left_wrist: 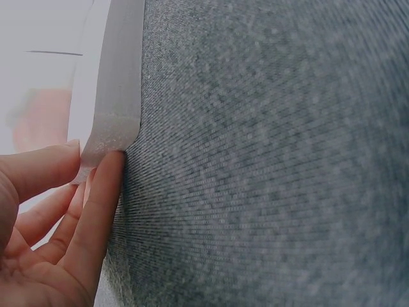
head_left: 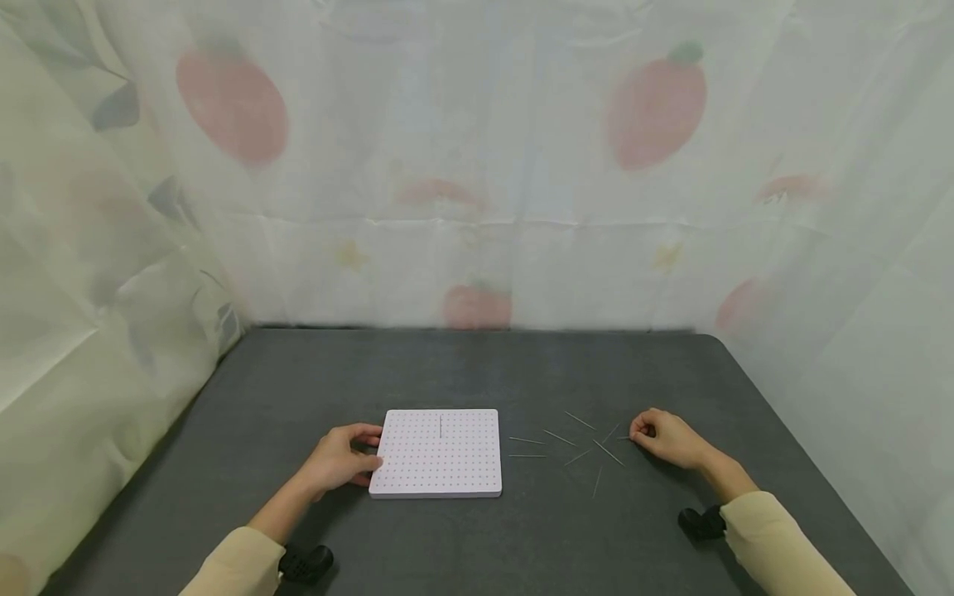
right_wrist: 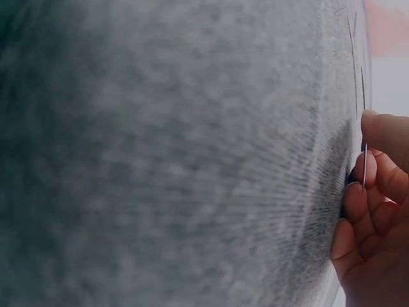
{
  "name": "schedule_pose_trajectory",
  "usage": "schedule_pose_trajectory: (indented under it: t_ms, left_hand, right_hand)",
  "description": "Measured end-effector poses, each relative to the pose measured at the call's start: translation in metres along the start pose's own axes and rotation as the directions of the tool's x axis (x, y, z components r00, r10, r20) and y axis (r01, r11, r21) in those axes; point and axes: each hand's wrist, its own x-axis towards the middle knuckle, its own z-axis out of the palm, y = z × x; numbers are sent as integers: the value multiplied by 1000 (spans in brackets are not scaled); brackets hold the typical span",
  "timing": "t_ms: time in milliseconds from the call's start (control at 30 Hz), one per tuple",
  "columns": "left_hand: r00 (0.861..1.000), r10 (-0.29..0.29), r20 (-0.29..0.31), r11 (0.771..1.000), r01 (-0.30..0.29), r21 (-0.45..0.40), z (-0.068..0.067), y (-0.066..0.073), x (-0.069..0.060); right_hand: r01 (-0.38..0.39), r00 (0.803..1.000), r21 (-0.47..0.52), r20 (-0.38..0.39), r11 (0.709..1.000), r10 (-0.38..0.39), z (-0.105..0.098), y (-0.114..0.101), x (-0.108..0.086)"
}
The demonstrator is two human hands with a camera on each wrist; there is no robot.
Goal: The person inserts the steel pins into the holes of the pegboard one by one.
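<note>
The person's left hand [head_left: 337,458] grips the left edge of a white perforated board [head_left: 455,468], its thumb bearing on the top edge near the near corner and the other fingers set against the side. The board lies flat on a dark gray table [head_left: 462,546], left of center, its top covered with rows of small holes. One thin upright pin [head_left: 440,426] stands on it toward the far side. Well to the right, the right hand [head_left: 671,437] pinches a slim metal pin [right_wrist: 365,169] between thumb and fingertips, the remaining fingers curled close together beneath; part of the pin shows past the grip. Between the board and this hand, several loose pins [head_left: 609,453] lie scattered on the table at various angles, the nearest ones just beside the pinching fingertips. Both forearms wear cream sleeves [head_left: 782,546], with a black device [head_left: 701,524] at each wrist. Behind the table hangs a pale curtain [head_left: 477,108] printed with strawberries.
</note>
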Motion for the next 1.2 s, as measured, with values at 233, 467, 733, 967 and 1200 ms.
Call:
schedule_pose_trajectory:
  t_ms: [233,467,733,967,1200]
  left_hand:
    - [1000,3,5,1000,-3,1,0,-1,0]
    - [1000,6,4,1000,-6,4,0,-2,1]
    - [1000,11,5,1000,-11,-1,0,-2,1]
    - [1000,22,5,1000,-22,-8,0,-2,1]
    - [1000,22,10,1000,-22,-16,0,-1,-1]
  right_hand:
    - [-51,999,41,5,998,50,-2,-5,2]
    - [-36,999,67,-6,997,36,-5,-14,8]
    - [-31,999,96,-22,995,33,-5,-31,12]
    - [-27,999,140,-15,990,29,-3,-43,17]
    - [-18,999,162,-29,987,23,-1,-53,24]
